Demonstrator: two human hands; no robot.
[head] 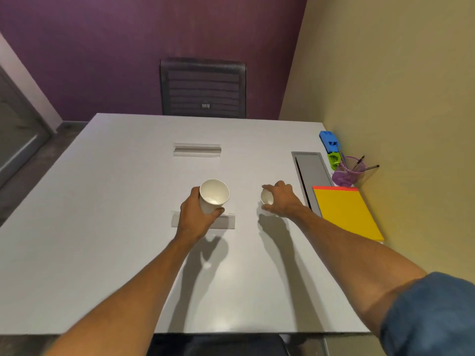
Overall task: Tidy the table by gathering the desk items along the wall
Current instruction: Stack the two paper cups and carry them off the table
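Note:
My left hand (196, 218) is wrapped around a large white paper cup (214, 195), held upright and lifted slightly above the white table (102, 227). My right hand (282, 200) grips a smaller white paper cup (266, 197) that rests on the table, mostly hidden by my fingers. Along the yellow wall at the right lie a yellow notepad (345, 214), a purple mesh pen holder (345, 173) with pens, a green item (334, 159) and a blue item (330, 141).
A clear acrylic holder (197, 150) lies at mid-table, and another clear strip (226, 222) lies under my left hand. A grey cable hatch (312, 173) is set into the table by the notepad. A black chair (203, 88) stands at the far edge.

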